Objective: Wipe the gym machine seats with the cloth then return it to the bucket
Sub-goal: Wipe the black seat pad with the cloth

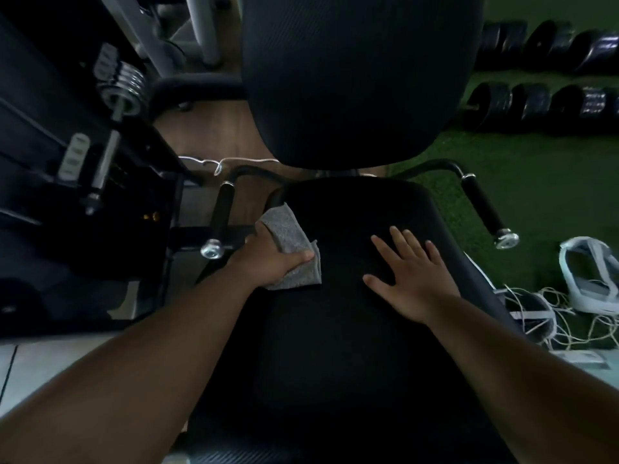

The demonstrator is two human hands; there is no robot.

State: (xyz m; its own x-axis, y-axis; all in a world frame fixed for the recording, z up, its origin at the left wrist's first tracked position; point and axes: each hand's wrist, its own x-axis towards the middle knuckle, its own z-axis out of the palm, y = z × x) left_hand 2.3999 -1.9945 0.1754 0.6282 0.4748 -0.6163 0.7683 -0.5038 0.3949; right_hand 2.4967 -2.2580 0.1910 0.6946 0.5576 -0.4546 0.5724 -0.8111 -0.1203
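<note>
A grey cloth is pressed by the left hand at the seat edge, centre-left; the right hand lies flat, empty. Pushed further left, it could be dragged off onto the handle.

1. The left hand covers the near part of the grey cloth, so the fingers under the fold do not show.
2. The backrest runs off the top edge.
3. The seat is so dark that its surface detail is lost, and the bottom edge cuts it off.
4. The weight plates at the upper right are blurred.
5. The white object and cords at the right edge are cut off and unclear.
</note>
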